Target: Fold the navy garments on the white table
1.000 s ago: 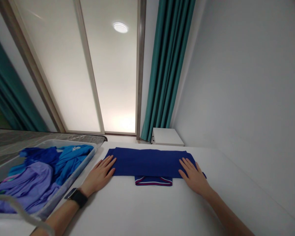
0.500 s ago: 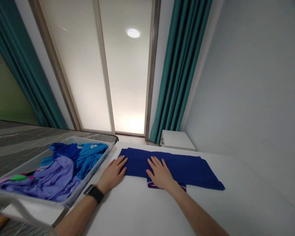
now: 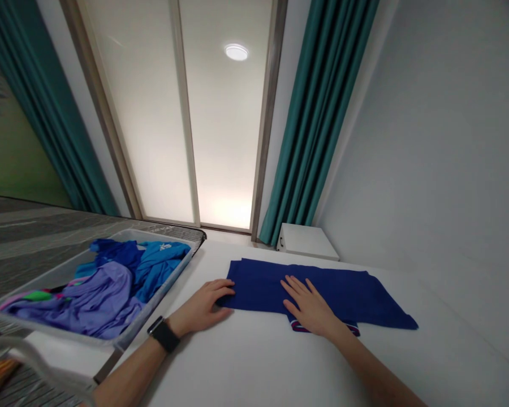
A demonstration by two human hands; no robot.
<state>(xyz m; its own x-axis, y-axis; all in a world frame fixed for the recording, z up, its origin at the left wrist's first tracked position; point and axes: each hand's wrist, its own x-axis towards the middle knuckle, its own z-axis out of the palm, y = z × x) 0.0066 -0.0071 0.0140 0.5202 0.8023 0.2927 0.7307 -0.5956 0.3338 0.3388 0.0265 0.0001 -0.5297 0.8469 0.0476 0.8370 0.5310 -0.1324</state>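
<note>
A dark blue shirt [image 3: 263,288] lies folded into a long flat strip on the white table [image 3: 254,356]. Its right end slants to a point, and a red-and-white striped band shows along the near edge below my right hand. My right hand [image 3: 309,305] rests palm down on the middle of the cloth, fingers spread. At the shirt's left end is my left hand [image 3: 206,305], with its fingertips on the edge and the thumb apart from them. A black watch is on my left wrist. Neither hand grips the cloth.
A translucent plastic bin [image 3: 68,333] of blue and purple clothes stands left of the table. Behind the table is a small white cabinet [image 3: 307,240]. Green curtains [image 3: 318,124] flank a frosted sliding door [image 3: 224,141], and a grey wall [image 3: 441,141] rises on the right.
The shirt has slid to the right with my right hand flat on it. My left hand has shifted from lying flat on the cloth to its left edge, fingers more bent.
</note>
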